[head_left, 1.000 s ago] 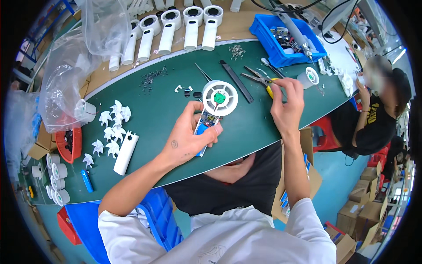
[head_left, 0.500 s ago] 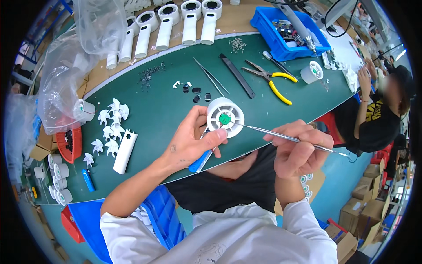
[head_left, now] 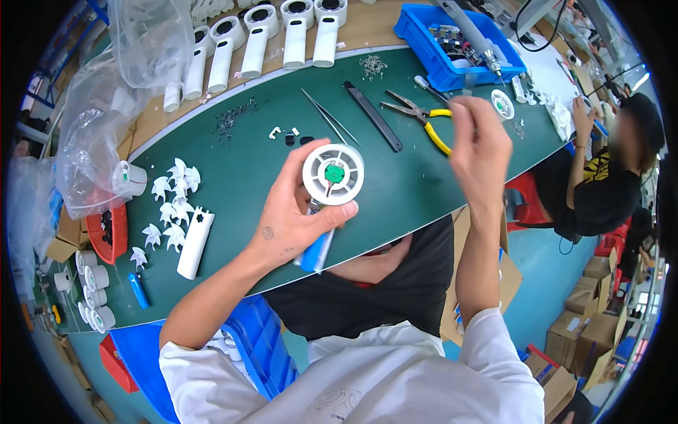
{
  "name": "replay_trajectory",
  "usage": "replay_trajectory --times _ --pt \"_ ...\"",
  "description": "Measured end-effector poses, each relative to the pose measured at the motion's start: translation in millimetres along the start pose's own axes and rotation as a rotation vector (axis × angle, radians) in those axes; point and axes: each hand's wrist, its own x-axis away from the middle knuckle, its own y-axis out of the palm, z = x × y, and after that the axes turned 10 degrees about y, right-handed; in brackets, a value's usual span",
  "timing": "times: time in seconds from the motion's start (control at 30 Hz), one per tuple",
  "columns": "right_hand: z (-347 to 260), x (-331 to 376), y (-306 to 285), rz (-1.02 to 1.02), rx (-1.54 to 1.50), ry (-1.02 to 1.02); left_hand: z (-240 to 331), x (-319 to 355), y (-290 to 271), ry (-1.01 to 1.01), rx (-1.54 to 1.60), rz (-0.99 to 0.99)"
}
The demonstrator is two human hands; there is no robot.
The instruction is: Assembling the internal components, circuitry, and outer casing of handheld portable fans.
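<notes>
My left hand [head_left: 291, 215] grips a white round fan housing [head_left: 359, 175] above the near edge of the table. Its spoked face is turned up, with a green round circuit board [head_left: 334, 173] and a red wire at the centre. A blue cylindrical part [head_left: 316, 253] hangs below the housing beside my left palm. My right hand [head_left: 480, 145] is raised at the right, its fingers bent and blurred, close to yellow-handled pliers [head_left: 436, 134]. Whether anything is in those fingers does not show.
Tweezers [head_left: 330, 116], a black flat tool [head_left: 374, 116] and white fan blades [head_left: 175, 185] lie on the green table [head_left: 244, 169]. A blue bin [head_left: 417, 32] of parts stands far right. White fan bodies [head_left: 295, 42] line the back. A co-worker [head_left: 593, 173] sits at the right.
My right hand has moved up and away from the housing toward the pliers; the thin metal pick it held no longer shows. My left hand has shifted the housing slightly left.
</notes>
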Motion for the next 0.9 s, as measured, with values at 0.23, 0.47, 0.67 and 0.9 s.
replay_trajectory --times 0.23,0.47,0.67,0.9 --pt "28 -4 35 -0.118 0.268 -0.086 11 -5 -2 0.209 -0.050 0.052" --pt "-40 33 35 -0.506 -0.319 -0.297 -4 -9 -14 0.152 -0.067 0.100" --pt "-26 44 30 -0.785 -0.419 -0.239 6 -5 -19 0.115 -0.248 -0.040" --pt "-7 51 16 -0.838 -0.544 -0.106 10 -7 -21 0.239 -0.500 -0.288"
